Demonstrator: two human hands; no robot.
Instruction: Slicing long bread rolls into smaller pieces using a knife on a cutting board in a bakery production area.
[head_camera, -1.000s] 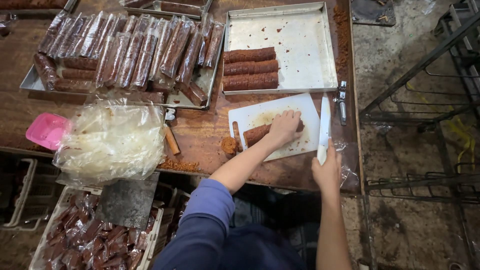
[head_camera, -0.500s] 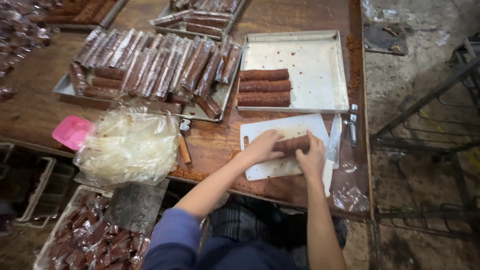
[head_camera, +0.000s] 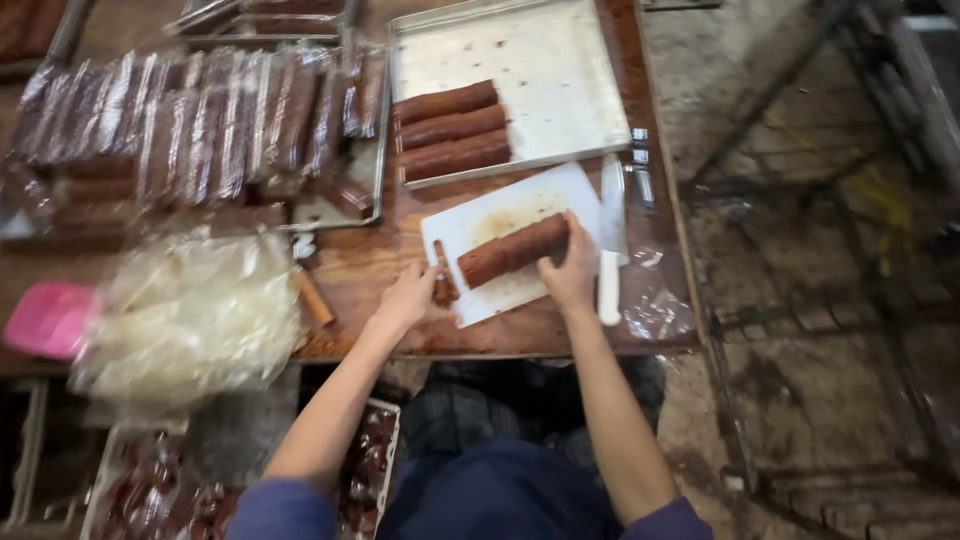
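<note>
A long brown log (head_camera: 512, 250) lies slanted on a white cutting board (head_camera: 500, 205) near the table's front edge. My right hand (head_camera: 570, 275) grips the log's right end from the near side. My left hand (head_camera: 408, 297) is at the board's left corner, its fingertips pinched on a small cut end piece (head_camera: 443, 286) just off the log's left end. A white-handled knife (head_camera: 610, 245) lies along the board's right edge, beside my right hand and not held.
Behind the board a metal tray (head_camera: 570, 70) holds three bare brown logs (head_camera: 450, 130). To the left, another tray holds several wrapped logs (head_camera: 200, 120). A heap of clear plastic sheets (head_camera: 190, 315) and a pink object (head_camera: 50, 318) lie at front left. A crate of wrapped pieces (head_camera: 150, 490) stands below.
My right hand has put the knife down at the board's right edge and taken the log's end. My left hand has left the log for the small end piece.
</note>
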